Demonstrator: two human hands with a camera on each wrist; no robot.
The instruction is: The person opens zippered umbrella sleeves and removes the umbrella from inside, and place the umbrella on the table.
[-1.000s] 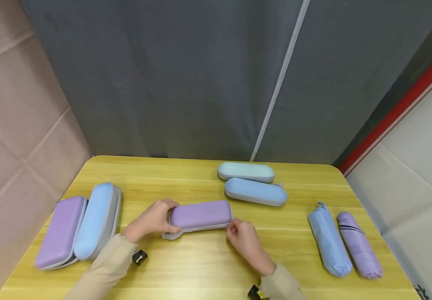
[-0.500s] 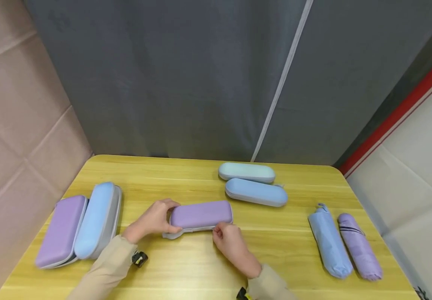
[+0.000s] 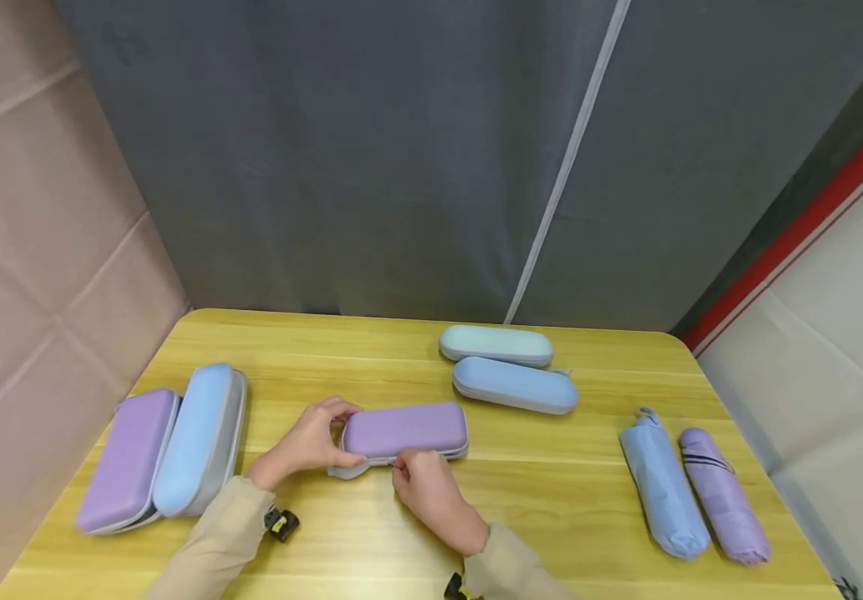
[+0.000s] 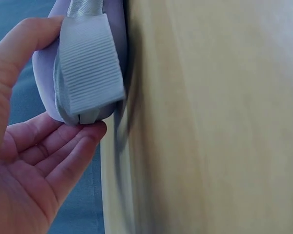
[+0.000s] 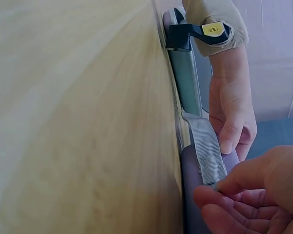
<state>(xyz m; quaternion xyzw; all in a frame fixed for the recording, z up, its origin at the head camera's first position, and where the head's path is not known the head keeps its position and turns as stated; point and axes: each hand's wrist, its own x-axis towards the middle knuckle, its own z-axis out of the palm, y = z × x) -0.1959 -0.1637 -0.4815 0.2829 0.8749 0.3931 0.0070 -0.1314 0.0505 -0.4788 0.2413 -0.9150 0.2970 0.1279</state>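
A purple zip case (image 3: 405, 429) with a grey zipper edge lies on the table in front of me. My left hand (image 3: 313, 440) grips its left end, thumb at the front and fingers round the back. Beside that thumb hangs a ribbed grey strap (image 4: 92, 66). My right hand (image 3: 431, 492) pinches something small at the zipper, about midway along the case's front edge; the fingers mostly hide it, and it looks like the zipper pull. Right of this hand a thin dark line shows along the zipper.
At the left lie a larger purple case (image 3: 128, 461) and a blue case (image 3: 195, 442), side by side. Behind the held case are a mint case (image 3: 496, 344) and a slim blue case (image 3: 516, 384). Folded blue (image 3: 664, 483) and purple (image 3: 724, 496) umbrellas lie right.
My right hand has slid left along the front zipper, from the case's right end to about its middle. The left hand keeps its grip and the case stays in place.
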